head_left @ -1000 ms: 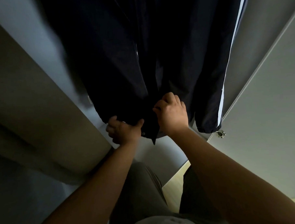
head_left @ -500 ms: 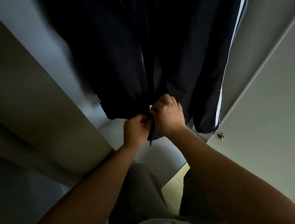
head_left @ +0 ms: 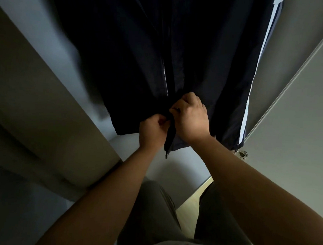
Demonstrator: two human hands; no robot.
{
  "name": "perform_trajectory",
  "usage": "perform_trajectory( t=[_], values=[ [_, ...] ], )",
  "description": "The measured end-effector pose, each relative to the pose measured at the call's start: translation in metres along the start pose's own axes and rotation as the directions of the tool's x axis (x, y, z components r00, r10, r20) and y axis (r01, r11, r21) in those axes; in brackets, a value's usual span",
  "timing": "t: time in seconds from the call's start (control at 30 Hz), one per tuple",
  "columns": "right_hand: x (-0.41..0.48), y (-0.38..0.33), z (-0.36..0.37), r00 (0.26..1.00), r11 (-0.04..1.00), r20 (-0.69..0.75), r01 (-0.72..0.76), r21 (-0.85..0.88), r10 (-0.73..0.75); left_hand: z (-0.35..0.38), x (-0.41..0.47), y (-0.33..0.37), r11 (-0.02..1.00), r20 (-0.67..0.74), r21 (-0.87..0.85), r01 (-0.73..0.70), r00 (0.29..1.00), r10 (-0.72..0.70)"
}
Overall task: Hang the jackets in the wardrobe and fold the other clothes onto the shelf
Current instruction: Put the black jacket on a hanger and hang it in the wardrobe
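Observation:
A dark navy jacket hangs inside the wardrobe, its front zip running down the middle and a white stripe down its right sleeve. My left hand pinches the left front edge at the hem, beside the bottom of the zip. My right hand grips the right front edge just across from it. The two hands nearly touch at the zip's lower end. A short flap of hem hangs down between my wrists. The hanger and rail are out of view above.
The wardrobe's grey side panel stands at the left and its open door at the right, with a metal hinge below the sleeve cuff. A pale wardrobe floor lies under the jacket. My legs are at the bottom.
My left hand slid right along the hem from the left front panel to the zip, meeting my right hand. The jacket's two front edges have come together.

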State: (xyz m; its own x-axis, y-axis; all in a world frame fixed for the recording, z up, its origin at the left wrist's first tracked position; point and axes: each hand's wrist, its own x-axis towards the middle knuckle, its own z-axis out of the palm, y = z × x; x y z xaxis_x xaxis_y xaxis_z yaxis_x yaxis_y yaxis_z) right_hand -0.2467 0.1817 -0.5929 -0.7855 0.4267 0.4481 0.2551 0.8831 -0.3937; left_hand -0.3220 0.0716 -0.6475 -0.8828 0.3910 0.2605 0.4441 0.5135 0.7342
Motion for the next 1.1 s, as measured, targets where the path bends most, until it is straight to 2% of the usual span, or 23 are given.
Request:
perform_trajectory(
  t=[0.1,0.2,0.27,0.4,0.57,0.83,0.93,1.1],
  values=[
    [0.003,-0.003,-0.006,0.997,0.996,-0.026,0.071,-0.047,-0.072,0.001,-0.002,-0.004,1.000,0.016,0.010,-0.006,1.000,0.006],
    [0.010,-0.002,-0.014,0.993,0.998,-0.106,0.041,-0.041,-0.045,-0.001,-0.001,-0.005,1.000,0.033,0.007,0.019,0.999,-0.019],
    [0.010,-0.004,-0.016,0.995,1.000,-0.099,0.021,0.020,-0.019,-0.003,0.004,0.001,1.000,0.026,0.004,-0.009,1.000,0.009],
    [0.010,-0.006,-0.017,0.999,0.999,-0.049,0.026,0.030,-0.024,-0.009,0.015,0.018,0.994,-0.108,-0.018,-0.111,0.988,0.108],
    [0.023,-0.011,-0.026,0.985,0.989,-0.114,0.116,-0.095,-0.126,-0.014,0.020,0.018,0.989,-0.079,0.019,-0.149,0.986,0.150],
    [0.023,-0.012,-0.030,0.990,0.997,-0.116,0.080,0.004,-0.079,-0.017,0.027,0.033,0.988,-0.131,-0.013,-0.152,0.980,0.149],
    [0.026,-0.013,-0.035,0.988,0.989,-0.084,0.125,-0.075,-0.131,-0.015,0.024,0.032,0.981,-0.130,0.023,-0.191,0.973,0.192],
    [0.044,-0.022,-0.052,0.959,0.984,-0.230,0.143,-0.103,-0.164,-0.020,0.028,0.029,0.983,-0.123,0.065,-0.173,0.976,0.180]
  ],
)
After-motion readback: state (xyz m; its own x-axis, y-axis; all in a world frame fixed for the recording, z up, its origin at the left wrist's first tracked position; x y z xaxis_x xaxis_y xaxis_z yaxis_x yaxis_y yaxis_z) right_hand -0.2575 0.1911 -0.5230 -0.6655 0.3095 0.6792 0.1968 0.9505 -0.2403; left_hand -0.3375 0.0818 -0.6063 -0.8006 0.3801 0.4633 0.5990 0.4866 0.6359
